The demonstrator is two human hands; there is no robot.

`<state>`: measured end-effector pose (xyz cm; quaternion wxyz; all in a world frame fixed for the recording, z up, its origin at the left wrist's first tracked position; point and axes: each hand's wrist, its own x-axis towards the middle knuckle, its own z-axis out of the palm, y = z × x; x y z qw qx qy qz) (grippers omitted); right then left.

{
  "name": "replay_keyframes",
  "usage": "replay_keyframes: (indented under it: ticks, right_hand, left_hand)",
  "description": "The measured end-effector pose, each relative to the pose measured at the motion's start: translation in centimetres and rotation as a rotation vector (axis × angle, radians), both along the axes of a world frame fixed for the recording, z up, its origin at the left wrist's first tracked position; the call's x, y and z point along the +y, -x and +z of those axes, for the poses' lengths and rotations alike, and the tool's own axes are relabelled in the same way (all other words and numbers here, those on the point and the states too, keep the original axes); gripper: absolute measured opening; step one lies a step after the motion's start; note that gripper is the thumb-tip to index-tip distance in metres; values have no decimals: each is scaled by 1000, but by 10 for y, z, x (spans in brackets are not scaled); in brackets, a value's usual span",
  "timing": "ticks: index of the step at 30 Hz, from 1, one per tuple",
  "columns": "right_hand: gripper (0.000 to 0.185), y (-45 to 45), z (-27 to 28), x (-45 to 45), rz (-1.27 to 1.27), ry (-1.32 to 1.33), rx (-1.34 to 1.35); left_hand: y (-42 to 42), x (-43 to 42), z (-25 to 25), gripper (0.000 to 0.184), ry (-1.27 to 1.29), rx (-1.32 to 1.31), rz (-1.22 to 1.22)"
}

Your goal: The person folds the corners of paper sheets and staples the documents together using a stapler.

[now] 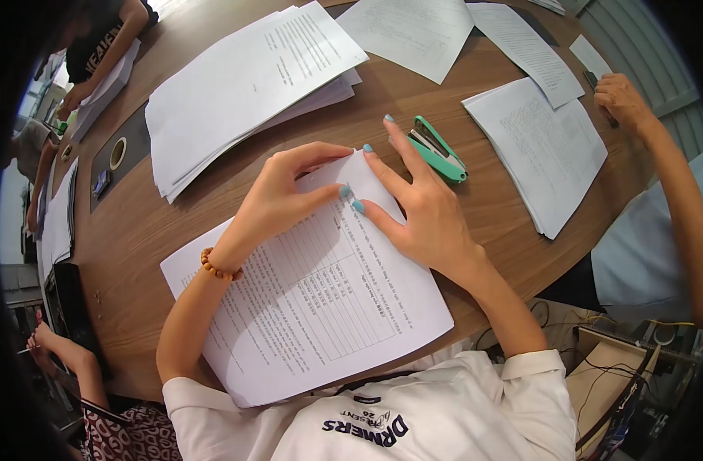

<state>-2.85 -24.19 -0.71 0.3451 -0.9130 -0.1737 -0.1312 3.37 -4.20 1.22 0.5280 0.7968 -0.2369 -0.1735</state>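
Observation:
A stack of printed sheets [321, 284] with a table of lines lies at the table's front edge, against the white shirt. My left hand [286, 188], with a beaded bracelet at its wrist, pinches the stack's top corner, thumb on the upper sheet and fingers at the far edge. My right hand [421, 203] rests on the same corner with its fingers spread, thumb and index fingertips on the paper. Just beyond its fingers a green stapler [437, 154] lies on the wooden table, untouched.
A large paper pile [244, 84] lies at the back left, loose sheets [409, 31] at the back, another stack [543, 146] at the right. A co-worker's hand [622, 100] is at the right edge. A tape roll [118, 154] is at the left; other people sit there.

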Motion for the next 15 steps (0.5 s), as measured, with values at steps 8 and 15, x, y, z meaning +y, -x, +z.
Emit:
replay_keyframes:
  ticks: [8,15]
  right_hand:
    - [41,4,-5,6,-9,158,-178]
    - [40,4,0,6,-51,47,-194]
  left_hand:
    - [4,-1,-5,35,77,-39,88]
    - [7,0,-8,33,99,-122,127]
